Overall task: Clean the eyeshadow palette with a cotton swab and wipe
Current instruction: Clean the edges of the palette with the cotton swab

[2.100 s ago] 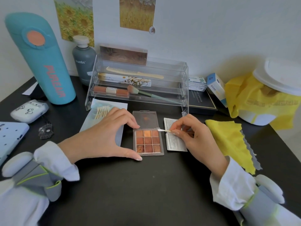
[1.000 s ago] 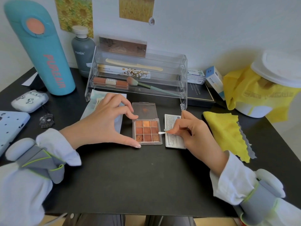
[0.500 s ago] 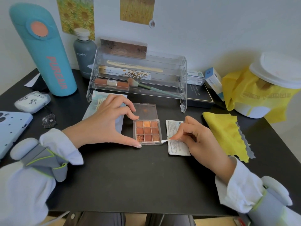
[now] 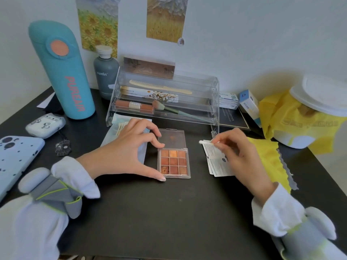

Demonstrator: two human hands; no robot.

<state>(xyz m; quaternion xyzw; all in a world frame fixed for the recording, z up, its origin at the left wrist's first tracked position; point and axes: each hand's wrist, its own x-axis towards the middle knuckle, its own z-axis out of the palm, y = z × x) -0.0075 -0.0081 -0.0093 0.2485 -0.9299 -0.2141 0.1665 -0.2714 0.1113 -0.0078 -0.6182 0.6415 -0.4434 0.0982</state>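
Your left hand braces the open eyeshadow palette on the black desk, with your thumb tip against its near left corner and your index finger curled onto the left edge by the hinge, just as it did half a second ago. The palette lies flat in the same spot, its clear lid folded back toward the acrylic organizer, and its nine pans face up. What differs is your right hand: half a second ago it held the cotton swab with the tip touching the palette's near right edge, and now the swab is lifted away and sits back and to the right, clear of the palette, above the far end of the white wipe packets. Your thumb and fingers pinch the swab's stick, and the white tip points left. The packets lie just right of the palette, partly under your right hand, and they now show as two overlapping sachets. The yellow cloth lies beyond your right hand. A flat pack of cotton swabs rests under your left hand. The teal bottle stands at the far left.
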